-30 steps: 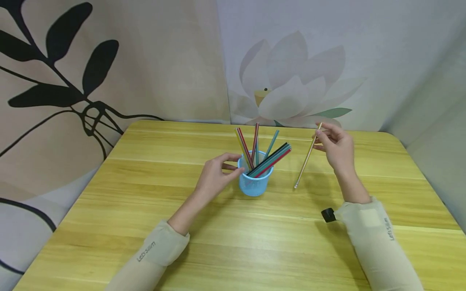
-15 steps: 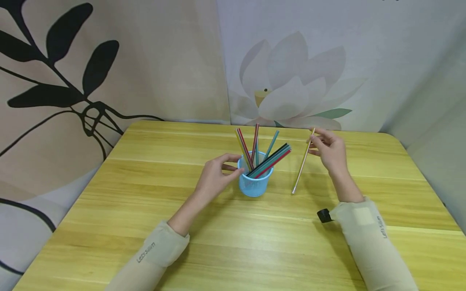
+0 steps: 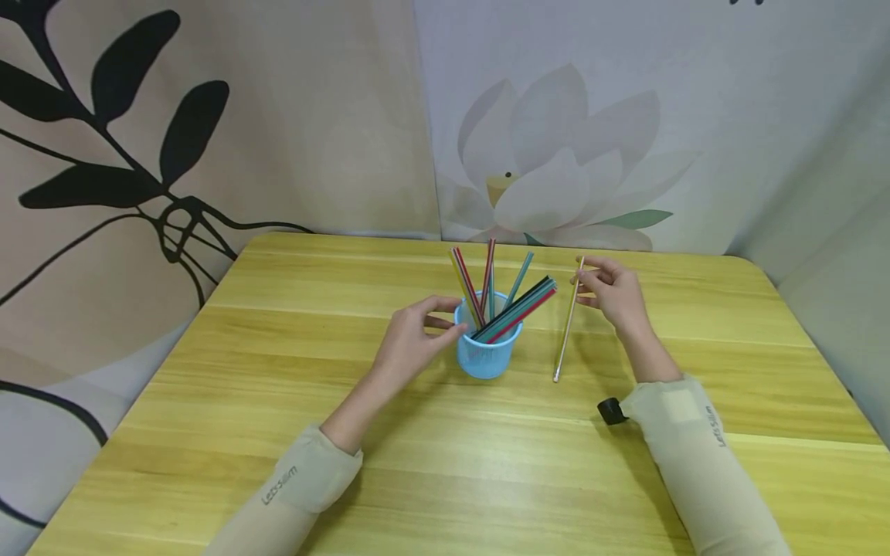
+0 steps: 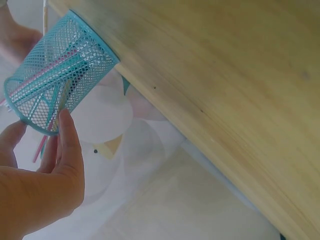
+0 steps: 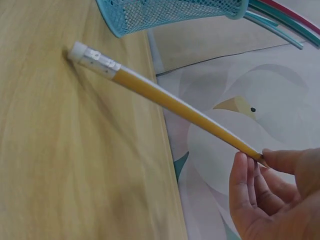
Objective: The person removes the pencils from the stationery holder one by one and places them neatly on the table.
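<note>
A light-blue mesh pen cup [image 3: 484, 361] stands upright on the table, full of thin red, teal, black and yellow sticks [image 3: 521, 309], several of them leaning right. My left hand [image 3: 410, 340] holds the cup's rim at its left side; thumb and fingers touch the rim in the left wrist view. Right of the cup, my right hand [image 3: 612, 295] pinches a yellow pencil [image 5: 170, 102] by its upper end between thumb and fingertips. The pencil slants, its white eraser [image 5: 78, 51] lowest, at or just above the tabletop; I cannot tell if they touch.
The wooden table [image 3: 445, 479] ends at a back edge against a wall cloth [image 3: 334, 116] printed with leaves and a pale flower. A small black piece [image 3: 612, 411] sticks out from the right sleeve's cuff.
My right hand has moved left and toward me with the pencil, bringing it closer to the cup and lowering the eraser end. The left hand and the cup have stayed in place.
</note>
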Demonstrator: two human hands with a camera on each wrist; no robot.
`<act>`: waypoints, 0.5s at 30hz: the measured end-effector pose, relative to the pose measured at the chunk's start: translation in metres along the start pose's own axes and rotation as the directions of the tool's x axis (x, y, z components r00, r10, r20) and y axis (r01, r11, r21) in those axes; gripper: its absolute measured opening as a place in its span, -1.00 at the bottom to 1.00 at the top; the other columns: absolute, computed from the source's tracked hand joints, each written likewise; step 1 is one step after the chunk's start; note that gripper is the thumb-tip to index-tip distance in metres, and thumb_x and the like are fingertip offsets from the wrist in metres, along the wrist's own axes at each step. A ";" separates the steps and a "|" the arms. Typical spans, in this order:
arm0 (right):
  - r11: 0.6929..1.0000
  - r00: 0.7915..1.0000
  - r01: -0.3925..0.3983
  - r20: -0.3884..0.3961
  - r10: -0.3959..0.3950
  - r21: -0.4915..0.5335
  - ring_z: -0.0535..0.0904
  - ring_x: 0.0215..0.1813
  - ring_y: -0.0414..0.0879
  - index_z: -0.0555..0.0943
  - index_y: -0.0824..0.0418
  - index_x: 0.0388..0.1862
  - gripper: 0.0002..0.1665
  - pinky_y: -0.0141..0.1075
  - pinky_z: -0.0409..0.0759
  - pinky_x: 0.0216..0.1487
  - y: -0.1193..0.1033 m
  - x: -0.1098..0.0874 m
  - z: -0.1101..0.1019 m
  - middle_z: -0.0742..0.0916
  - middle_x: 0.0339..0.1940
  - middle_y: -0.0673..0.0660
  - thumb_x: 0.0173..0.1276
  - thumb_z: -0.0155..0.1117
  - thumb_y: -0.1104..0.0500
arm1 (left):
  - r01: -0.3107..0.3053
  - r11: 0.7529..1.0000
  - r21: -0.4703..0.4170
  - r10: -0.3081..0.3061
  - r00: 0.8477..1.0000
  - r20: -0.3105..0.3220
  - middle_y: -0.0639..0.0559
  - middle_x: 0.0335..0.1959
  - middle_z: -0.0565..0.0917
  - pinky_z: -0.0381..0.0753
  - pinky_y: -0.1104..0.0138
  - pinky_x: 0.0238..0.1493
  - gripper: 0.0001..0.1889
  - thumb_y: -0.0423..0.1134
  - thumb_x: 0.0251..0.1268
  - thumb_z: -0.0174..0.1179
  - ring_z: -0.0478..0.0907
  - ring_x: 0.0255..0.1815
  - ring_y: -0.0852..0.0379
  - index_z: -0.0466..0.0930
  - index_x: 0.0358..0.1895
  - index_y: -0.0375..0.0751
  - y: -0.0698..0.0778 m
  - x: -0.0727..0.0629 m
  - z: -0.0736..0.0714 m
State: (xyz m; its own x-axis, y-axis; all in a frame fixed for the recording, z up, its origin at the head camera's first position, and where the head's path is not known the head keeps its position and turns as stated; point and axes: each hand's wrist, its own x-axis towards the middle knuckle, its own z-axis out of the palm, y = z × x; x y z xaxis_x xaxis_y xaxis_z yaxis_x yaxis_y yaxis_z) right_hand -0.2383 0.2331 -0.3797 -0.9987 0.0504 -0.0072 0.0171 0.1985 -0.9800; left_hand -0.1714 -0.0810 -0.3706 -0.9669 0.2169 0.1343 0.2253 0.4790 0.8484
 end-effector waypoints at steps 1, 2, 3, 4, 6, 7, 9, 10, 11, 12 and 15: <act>1.000 1.000 -0.006 0.006 0.006 0.002 0.65 -0.35 -0.36 0.33 0.45 0.40 -0.42 -0.51 0.74 -0.26 0.001 0.001 0.000 0.72 -0.45 -0.30 0.52 0.15 0.21 | -0.003 1.000 -0.001 0.003 1.000 -0.002 -0.10 0.10 0.72 0.80 0.25 -0.11 -0.58 -0.16 0.31 0.35 0.77 -0.06 -0.06 0.60 0.19 -0.22 0.000 0.000 0.000; 1.000 1.000 -0.013 0.011 0.013 0.004 0.66 -0.35 -0.35 0.32 0.44 0.41 -0.42 -0.50 0.74 -0.26 0.002 0.002 0.000 0.72 -0.44 -0.30 0.51 0.16 0.20 | -0.002 1.000 -0.002 0.002 1.000 -0.001 -0.10 0.10 0.72 0.80 0.26 -0.11 -0.58 -0.16 0.31 0.35 0.77 -0.06 -0.06 0.61 0.18 -0.22 0.001 0.000 0.000; 1.000 1.000 -0.018 0.013 0.018 0.008 0.67 -0.35 -0.35 0.32 0.42 0.41 -0.41 -0.50 0.74 -0.26 0.003 0.002 0.000 0.73 -0.44 -0.29 0.51 0.16 0.20 | -0.001 1.000 -0.002 0.001 1.000 -0.001 -0.10 0.10 0.72 0.80 0.26 -0.11 -0.58 -0.16 0.30 0.35 0.77 -0.06 -0.06 0.61 0.18 -0.22 0.001 0.000 0.000; 1.000 1.000 -0.024 0.013 0.024 0.010 0.67 -0.36 -0.35 0.31 0.42 0.41 -0.41 -0.49 0.74 -0.27 0.004 0.003 0.000 0.73 -0.45 -0.29 0.50 0.17 0.20 | 0.000 1.000 -0.002 0.000 1.000 -0.001 -0.10 0.10 0.72 0.80 0.26 -0.11 -0.58 -0.16 0.30 0.35 0.77 -0.06 -0.06 0.61 0.18 -0.22 0.001 0.000 0.000; 0.999 0.999 -0.034 0.014 0.034 0.014 0.69 -0.37 -0.34 0.31 0.39 0.39 -0.43 -0.48 0.74 -0.26 0.005 0.004 0.001 0.74 -0.45 -0.29 0.50 0.17 0.21 | 0.000 1.000 -0.002 0.000 1.000 -0.001 -0.10 0.10 0.72 0.80 0.25 -0.11 -0.58 -0.16 0.30 0.35 0.76 -0.06 -0.06 0.61 0.18 -0.22 0.001 0.000 0.001; 0.999 0.999 -0.036 0.013 0.036 0.010 0.69 -0.38 -0.34 0.32 0.37 0.38 -0.45 -0.48 0.75 -0.26 0.006 0.005 0.001 0.74 -0.45 -0.29 0.50 0.17 0.21 | 0.000 1.000 -0.001 0.000 1.000 -0.001 -0.10 0.10 0.72 0.80 0.25 -0.11 -0.58 -0.16 0.30 0.35 0.76 -0.06 -0.06 0.61 0.18 -0.22 0.001 0.000 0.001; 0.999 0.999 -0.042 0.010 0.041 0.010 0.69 -0.38 -0.34 0.32 0.37 0.37 -0.46 -0.47 0.75 -0.26 0.008 0.006 0.001 0.73 -0.45 -0.28 0.50 0.16 0.23 | 0.003 1.000 0.001 -0.003 1.000 -0.002 -0.09 0.10 0.72 0.80 0.25 -0.10 -0.58 -0.16 0.31 0.35 0.77 -0.06 -0.06 0.61 0.18 -0.21 0.001 0.000 0.001; 0.999 0.999 -0.045 0.010 0.045 0.008 0.69 -0.38 -0.34 0.32 0.37 0.38 -0.46 -0.47 0.75 -0.25 0.009 0.007 0.001 0.73 -0.45 -0.28 0.50 0.15 0.24 | 0.004 1.000 0.001 -0.004 1.000 -0.002 -0.09 0.10 0.72 0.80 0.25 -0.10 -0.58 -0.16 0.31 0.35 0.77 -0.06 -0.06 0.61 0.18 -0.21 0.001 0.000 0.001; 0.999 0.999 -0.050 0.012 0.050 0.007 0.69 -0.37 -0.33 0.32 0.38 0.39 -0.45 -0.45 0.75 -0.24 0.010 0.008 0.001 0.73 -0.44 -0.27 0.50 0.15 0.24 | 0.005 1.000 0.003 -0.005 1.000 -0.003 -0.09 0.10 0.72 0.80 0.25 -0.10 -0.59 -0.16 0.31 0.35 0.77 -0.06 -0.05 0.61 0.18 -0.20 0.001 0.000 0.001; 0.998 0.998 -0.056 0.014 0.056 0.006 0.69 -0.37 -0.33 0.31 0.38 0.40 -0.44 -0.44 0.76 -0.23 0.011 0.009 0.001 0.73 -0.44 -0.27 0.50 0.15 0.25 | 0.006 1.000 0.003 -0.006 1.000 -0.003 -0.09 0.10 0.72 0.80 0.25 -0.10 -0.59 -0.16 0.31 0.35 0.77 -0.06 -0.05 0.61 0.18 -0.20 0.001 0.000 0.001; 0.996 0.996 -0.088 0.025 0.088 0.000 0.69 -0.36 -0.33 0.29 0.37 0.44 -0.40 -0.41 0.77 -0.18 0.015 0.013 0.001 0.73 -0.43 -0.24 0.49 0.17 0.25 | 0.008 1.000 0.003 -0.008 1.000 -0.004 -0.09 0.09 0.72 0.80 0.24 -0.10 -0.59 -0.16 0.31 0.35 0.77 -0.06 -0.05 0.61 0.18 -0.21 0.000 0.000 0.001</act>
State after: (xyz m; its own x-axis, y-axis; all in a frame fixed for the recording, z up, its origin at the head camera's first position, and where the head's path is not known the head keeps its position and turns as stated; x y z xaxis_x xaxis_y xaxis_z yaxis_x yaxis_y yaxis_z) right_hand -0.2507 0.2355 -0.3945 -0.9942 0.0427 -0.0983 0.1048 0.1936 -0.9755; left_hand -0.1714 -0.0800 -0.3706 -0.9691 0.2098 0.1297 0.2181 0.4830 0.8480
